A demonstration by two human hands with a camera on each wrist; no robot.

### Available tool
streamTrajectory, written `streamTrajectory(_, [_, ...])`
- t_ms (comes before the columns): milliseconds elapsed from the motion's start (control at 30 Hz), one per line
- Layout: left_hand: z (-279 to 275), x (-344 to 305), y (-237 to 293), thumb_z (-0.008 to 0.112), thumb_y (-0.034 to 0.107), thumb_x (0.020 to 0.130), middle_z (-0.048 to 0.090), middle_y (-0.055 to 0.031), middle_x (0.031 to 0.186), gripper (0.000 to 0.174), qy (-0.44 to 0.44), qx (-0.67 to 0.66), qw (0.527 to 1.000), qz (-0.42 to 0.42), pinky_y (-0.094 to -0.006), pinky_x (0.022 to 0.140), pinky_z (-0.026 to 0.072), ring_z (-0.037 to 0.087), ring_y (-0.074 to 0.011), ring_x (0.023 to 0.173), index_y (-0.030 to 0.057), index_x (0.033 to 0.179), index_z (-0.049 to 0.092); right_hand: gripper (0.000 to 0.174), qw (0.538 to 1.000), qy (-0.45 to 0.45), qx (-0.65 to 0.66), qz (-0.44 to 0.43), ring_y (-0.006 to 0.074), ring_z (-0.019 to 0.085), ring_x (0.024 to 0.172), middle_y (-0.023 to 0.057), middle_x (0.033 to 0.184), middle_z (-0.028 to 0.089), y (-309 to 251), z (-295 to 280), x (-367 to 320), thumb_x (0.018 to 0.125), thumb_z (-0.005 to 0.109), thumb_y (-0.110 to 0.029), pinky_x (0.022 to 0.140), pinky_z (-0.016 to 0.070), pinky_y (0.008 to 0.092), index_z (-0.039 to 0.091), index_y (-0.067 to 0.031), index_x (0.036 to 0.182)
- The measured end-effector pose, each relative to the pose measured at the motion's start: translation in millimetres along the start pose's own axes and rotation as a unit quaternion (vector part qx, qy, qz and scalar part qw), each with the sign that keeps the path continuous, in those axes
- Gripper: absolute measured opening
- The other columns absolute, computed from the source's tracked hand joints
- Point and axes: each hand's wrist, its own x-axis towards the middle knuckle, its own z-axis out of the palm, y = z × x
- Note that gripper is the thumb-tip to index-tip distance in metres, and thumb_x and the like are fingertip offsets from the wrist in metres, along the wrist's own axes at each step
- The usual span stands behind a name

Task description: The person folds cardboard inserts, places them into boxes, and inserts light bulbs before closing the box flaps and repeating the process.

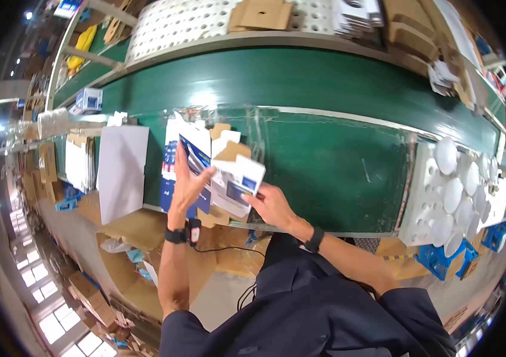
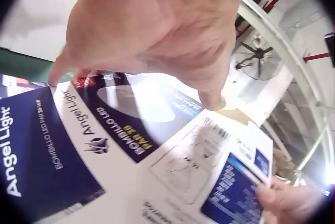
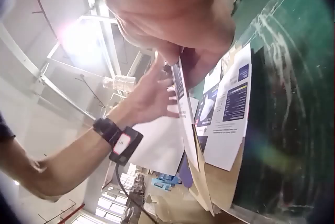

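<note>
Carton in hand: white-and-navy printed cardboard bulb carton, raised at a tilt between both hands, above the near edge of the green worktop.
Left hand: spread wide, fingers mostly straight, laid against the carton's panels; no closed grip seen.
Right hand: thumb and fingers pinch the carton's far-right edge.
Carton pile: similar printed, flat-lying cardboard cartons on the worktop, just beneath.
Step (judged): squaring or opening out the carton; whether its walls are fully apart, cannot tell.
Next move (judged): calls for keeping the right-hand pinch while the left hand presses the panels evenly, without creasing them.
</note>
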Motion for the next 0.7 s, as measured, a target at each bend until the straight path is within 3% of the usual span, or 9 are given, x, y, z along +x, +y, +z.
streamTrajectory(67, [21.4, -9.0, 54.3, 0.084, 0.05, 0.074, 0.027, -0.0326, 0.157, 0.123, 0.015, 0.05, 0.998, 0.035, -0.0479, 0.121, 0.0284, 0.03, -0.0438, 0.146, -0.006, 0.158, 0.014, 0.033, 0.997, -0.002, -0.073, -0.02, 0.0112, 0.066, 0.093, 0.0098, 0.112, 0.074, -2.8, -26.2, -37.1, 0.097, 0.066, -0.013, 0.083, 0.0541, 0.0313, 0.063, 0.0006, 0.128])
streamTrajectory(133, [50.7, -17.9, 77.6, 0.086, 0.051, 0.072, 0.032, -0.032, 0.151, 0.124, 0.03, 0.025, 0.997, 0.064, -0.048, 0.116, 0.0362, 0.038, -0.0438, 0.14, -0.004, 0.158, 0.015, 0.034, 0.999, -0.015, -0.031, 0.01, 0.02, 0.071, 0.09, 0.0173, 0.108, 0.075, -2.1, -52.8, -69.1, 0.096, 0.068, -0.02, 0.079, 0.055, 0.0337, 0.067, 0.0025, 0.122])
streamTrajectory(267, [102.6, -49.2, 137.3, 0.086, 0.048, 0.072, 0.036, -0.0331, 0.149, 0.119, 0.028, 0.06, 0.996, 0.067, -0.0486, 0.111, 0.0399, 0.044, -0.0449, 0.135, -0.0074, 0.155, 0.021, 0.034, 0.997, 0.035, 0.068, 0.017, 0.0167, 0.068, 0.093, 0.0158, 0.11, 0.075, 0.3, -96.6, -127.4, 0.096, 0.068, -0.019, 0.086, 0.054, 0.0321, 0.067, 0.0034, 0.122])
streamTrajectory(400, [144.2, -74.8, 155.6, 0.085, 0.047, 0.072, 0.042, -0.0352, 0.145, 0.115, 0.021, 0.198, 0.964, 0.175, -0.0495, 0.111, 0.0398, 0.044, -0.0479, 0.133, -0.0115, 0.152, 0.027, 0.056, 0.97, 0.059, 0.233, 0.029, 0.0154, 0.06, 0.11, 0.0057, 0.124, 0.065, -20.4, -167.5, -173.8, 0.103, 0.059, -0.028, 0.094, 0.0494, 0.0307, 0.046, 0.0033, 0.148])
streamTrajectory(500, [160.5, -96.1, 188.0, 0.082, 0.051, 0.073, 0.042, -0.0349, 0.145, 0.114, -0.029, 0.228, 0.943, 0.239, -0.05, 0.111, 0.0394, 0.044, -0.0477, 0.133, -0.0113, 0.152, 0.027, 0.053, 0.997, 0.01, -0.073, 0.024, 0.0111, 0.063, 0.099, 0.0103, 0.108, 0.07, -29.0, -211.3, -187.2, 0.101, 0.06, -0.038, 0.086, 0.0513, 0.0287, 0.06, 0.0006, 0.137])
streamTrajectory(533, [162.0, -101.7, 201.2, 0.079, 0.051, 0.075, 0.041, -0.0346, 0.147, 0.113, -0.054, 0.218, 0.943, 0.246, -0.0505, 0.112, 0.0388, 0.044, -0.0476, 0.134, -0.0097, 0.153, 0.025, 0.048, 0.996, -0.008, -0.084, 0.036, 0.0147, 0.066, 0.089, 0.0124, 0.093, 0.071, -29.3, -219.0, -186.8, 0.097, 0.064, -0.04, 0.081, 0.0532, 0.0303, 0.07, 0.0031, 0.117])
streamTrajectory(567, [160.3, -105.7, 208.7, 0.079, 0.051, 0.075, 0.041, -0.0346, 0.147, 0.113, -0.061, 0.222, 0.941, 0.249, -0.0505, 0.112, 0.0388, 0.044, -0.0476, 0.134, -0.0097, 0.153, 0.025, 0.048, 0.996, -0.003, -0.077, 0.037, 0.0147, 0.066, 0.089, 0.0124, 0.093, 0.071, -29.4, -223.8, -185.0, 0.097, 0.064, -0.04, 0.081, 0.0532, 0.0303, 0.07, 0.0031, 0.117])
streamTrajectory(633, [156.3, -111.6, 218.0, 0.078, 0.049, 0.076, 0.04, -0.0342, 0.148, 0.112, -0.108, 0.183, 0.947, 0.24, -0.0509, 0.112, 0.0379, 0.043, -0.0477, 0.135, -0.0073, 0.155, 0.023, 0.046, 0.98, -0.026, -0.006, 0.198, 0.0239, 0.068, 0.081, 0.0147, 0.083, 0.07, -32.2, -230.7, -180.6, 0.095, 0.067, -0.039, 0.08, 0.0542, 0.0342, 0.071, 0.0058, 0.102])
streamTrajectory(700, [156.6, -114.9, 215.7, 0.074, 0.05, 0.078, 0.04, -0.0343, 0.148, 0.11, -0.124, 0.167, 0.945, 0.252, -0.0508, 0.113, 0.037, 0.042, -0.0476, 0.137, -0.0054, 0.157, 0.021, 0.037, 0.975, -0.035, 0.033, 0.215, 0.0192, 0.067, 0.081, 0.013, 0.084, 0.073, -25.4, -226.7, -180.5, 0.099, 0.066, -0.031, 0.075, 0.0527, 0.0355, 0.072, 0.0053, 0.102])
